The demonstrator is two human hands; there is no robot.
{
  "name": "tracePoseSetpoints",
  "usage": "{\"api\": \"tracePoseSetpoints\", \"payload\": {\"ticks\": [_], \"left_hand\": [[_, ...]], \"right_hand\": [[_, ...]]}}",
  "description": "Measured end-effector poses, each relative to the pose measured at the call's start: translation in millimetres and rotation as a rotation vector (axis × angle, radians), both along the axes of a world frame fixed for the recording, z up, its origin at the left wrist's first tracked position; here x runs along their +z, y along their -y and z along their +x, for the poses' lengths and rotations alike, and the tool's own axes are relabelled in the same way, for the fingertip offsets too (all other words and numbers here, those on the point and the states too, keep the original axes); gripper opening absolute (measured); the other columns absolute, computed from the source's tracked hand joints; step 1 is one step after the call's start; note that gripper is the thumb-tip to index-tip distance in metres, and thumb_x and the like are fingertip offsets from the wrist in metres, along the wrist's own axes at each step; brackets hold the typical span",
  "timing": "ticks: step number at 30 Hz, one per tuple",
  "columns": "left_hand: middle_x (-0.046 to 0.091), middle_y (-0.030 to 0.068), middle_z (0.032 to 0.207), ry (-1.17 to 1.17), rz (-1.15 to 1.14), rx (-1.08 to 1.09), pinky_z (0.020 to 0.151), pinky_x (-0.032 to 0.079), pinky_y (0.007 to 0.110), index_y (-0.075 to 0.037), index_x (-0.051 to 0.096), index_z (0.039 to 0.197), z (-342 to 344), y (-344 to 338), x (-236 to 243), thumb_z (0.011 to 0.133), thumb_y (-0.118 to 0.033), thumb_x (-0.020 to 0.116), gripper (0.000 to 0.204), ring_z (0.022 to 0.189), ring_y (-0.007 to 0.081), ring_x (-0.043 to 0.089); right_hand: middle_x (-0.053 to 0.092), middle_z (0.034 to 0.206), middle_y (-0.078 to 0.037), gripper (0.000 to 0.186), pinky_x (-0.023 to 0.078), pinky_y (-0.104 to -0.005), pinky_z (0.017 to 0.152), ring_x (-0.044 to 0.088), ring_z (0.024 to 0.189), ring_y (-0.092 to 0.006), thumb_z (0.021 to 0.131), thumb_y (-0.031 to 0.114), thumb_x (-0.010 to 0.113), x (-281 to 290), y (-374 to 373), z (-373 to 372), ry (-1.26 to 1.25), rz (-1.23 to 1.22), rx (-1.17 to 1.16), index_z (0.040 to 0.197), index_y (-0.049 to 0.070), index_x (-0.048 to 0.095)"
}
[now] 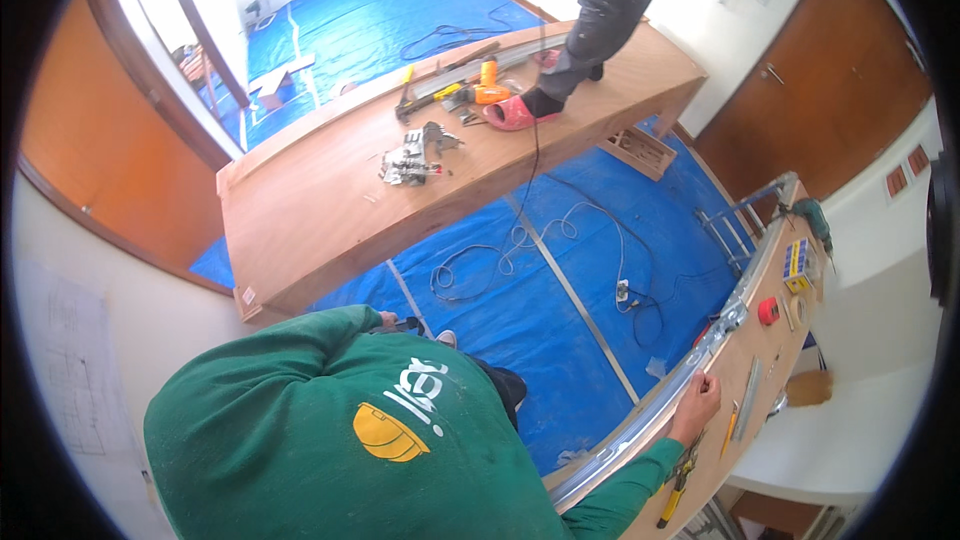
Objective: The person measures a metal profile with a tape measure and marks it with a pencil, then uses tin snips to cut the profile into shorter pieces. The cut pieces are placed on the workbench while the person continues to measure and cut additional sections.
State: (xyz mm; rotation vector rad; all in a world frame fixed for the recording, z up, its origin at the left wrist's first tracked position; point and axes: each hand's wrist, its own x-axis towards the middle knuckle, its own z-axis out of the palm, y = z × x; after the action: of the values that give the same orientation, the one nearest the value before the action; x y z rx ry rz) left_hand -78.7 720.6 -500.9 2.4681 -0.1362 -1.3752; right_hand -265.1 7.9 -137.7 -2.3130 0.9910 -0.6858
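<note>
My left hand point(386, 319) is partly hidden behind my green sleeve, its fingers closed on a black object point(409, 325) of unclear kind. On the right, my right hand point(697, 405) is held just over the narrow wooden bench, its fingers curled together; whatever is in them cannot be made out. Beside it, a long silvery metal rail point(640, 427) runs along the bench edge. Pliers with yellow handles point(675, 500) lie below my right wrist. A yellow cutter point(730, 428) and a metal ruler point(746, 398) lie to its right.
A person's leg point(600, 20) in dark trousers and a pink slipper stands on the wooden platform point(300, 230), near an orange power tool point(490, 83), a hammer point(405, 90) and metal fittings point(408, 160). Cables point(500, 255) loop across the blue floor sheet point(470, 330). A drill point(815, 220) sits far right.
</note>
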Motion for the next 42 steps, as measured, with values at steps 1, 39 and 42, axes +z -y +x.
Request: {"api": "tracePoseSetpoints", "payload": {"ticks": [1, 39, 42], "left_hand": [[0.083, 0.0198, 0.125, 0.0, 0.0, -0.003, 0.101, 0.061, 0.055, -0.014, 0.072, 0.152, 2, 1, 2, 0.098, -0.049, 0.081, 0.064, 0.115, 0.0404, 0.078], [0.082, 0.0203, 0.127, 0.038, -0.181, 0.202, 0.102, 0.061, 0.05, -0.01, 0.072, 0.151, 63, 17, 78, 0.096, -0.042, 0.087, 0.066, 0.117, 0.0348, 0.078], [0.082, 0.0203, 0.128, 0.04, -0.194, 0.203, 0.102, 0.061, 0.049, -0.009, 0.072, 0.151, 66, 22, 80, 0.096, -0.042, 0.087, 0.066, 0.117, 0.0344, 0.078]], "right_hand": [[0.069, 0.089, -0.018, 0.035, 0.054, -0.0486, 0.082, 0.064, 0.082, -0.0334, 0.108, 0.026, 0.071, 0, 1, 0, -0.003, 0.0, -0.002, 0.101, -0.007, 0.07], [0.079, 0.104, -0.023, 0.029, 0.059, -0.0532, 0.088, 0.076, 0.1, -0.0449, 0.104, 0.028, 0.076, 27, -17, -1, 0.019, 0.083, -0.069, 0.102, -0.001, 0.075], [0.079, 0.105, -0.023, 0.029, 0.059, -0.0537, 0.088, 0.076, 0.101, -0.0449, 0.105, 0.028, 0.076, 28, -17, -1, 0.01, 0.089, -0.075, 0.102, -0.001, 0.076]]}}
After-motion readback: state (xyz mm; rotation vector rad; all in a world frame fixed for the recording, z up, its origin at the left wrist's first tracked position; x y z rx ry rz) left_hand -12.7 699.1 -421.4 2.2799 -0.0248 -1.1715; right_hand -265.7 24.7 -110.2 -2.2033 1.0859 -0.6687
